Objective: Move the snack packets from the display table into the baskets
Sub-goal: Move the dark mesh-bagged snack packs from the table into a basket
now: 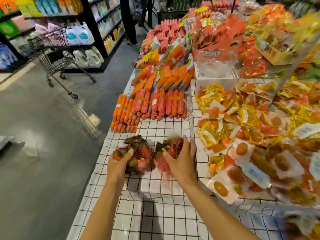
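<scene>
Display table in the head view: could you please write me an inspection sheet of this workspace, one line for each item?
Surface: display table, white cloth with a dark grid, wrinkled.
Job's things: dark red snack packets in a small heap near the table's left edge; no basket clearly seen.
Clutter: orange-red sausage packs behind the heap; yellow packets piled to the right.
Grippers: left hand and right hand each grip packets of the heap.
Cables: nothing seen.
Surroundings: shop aisle, wire shopping cart, stocked shelves; the picture is blurred.
</scene>
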